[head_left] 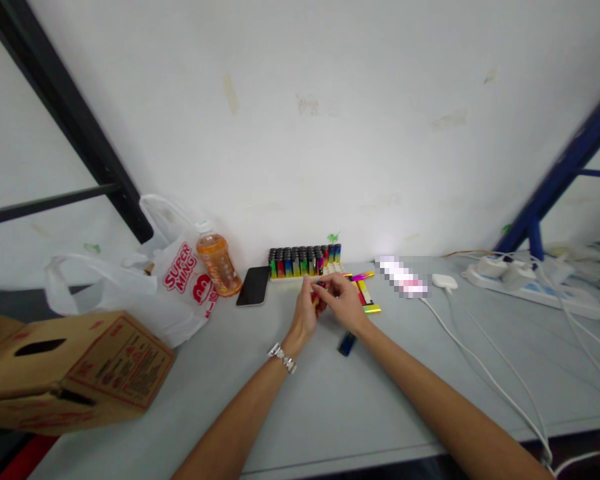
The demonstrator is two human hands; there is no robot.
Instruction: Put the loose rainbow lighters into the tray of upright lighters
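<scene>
My left hand [307, 310] and my right hand [343, 300] meet near the middle of the table, both with bent, closed fingers. Between them is a small dark, red and orange lighter [318, 307], mostly covered by the fingers. Just behind the hands, a white tray [280, 279] holds several rows of upright, shiny coloured lighters [295, 263] with dark tops. Loose shiny pieces in yellow, red and magenta [364, 293] lie beside my right hand. A dark blue lighter [347, 343] rests on the table below my right wrist.
A black-screened phone [253, 287], an orange drink bottle [220, 260], a white plastic bag [175, 287] and a cardboard box [80, 373] stand to the left. On the right are a white charger [445, 282], cables [485, 360] and a power strip [535, 290]. A wall rises behind.
</scene>
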